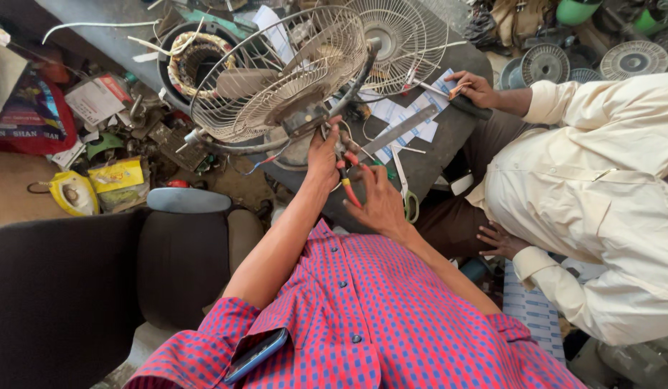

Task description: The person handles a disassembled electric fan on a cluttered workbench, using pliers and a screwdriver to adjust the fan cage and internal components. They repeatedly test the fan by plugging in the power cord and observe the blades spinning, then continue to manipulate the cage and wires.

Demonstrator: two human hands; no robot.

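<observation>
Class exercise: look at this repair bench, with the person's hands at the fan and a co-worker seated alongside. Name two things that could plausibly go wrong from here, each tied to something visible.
1. The left hand and right hand with red-handled pliers work close to loose wires under the fan; a slip might nick a finger or wire.
2. The fan sits tilted at the table edge and could tip toward the co-worker's hand.

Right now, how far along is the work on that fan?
Done: the front guard is off and lies on the table, apart from the fan. In hand: the left hand reaches up at the motor housing; the right hand holds red-handled pliers by the loose wires. Left: the rear guard remains on the fan, and wires hang free.
</observation>
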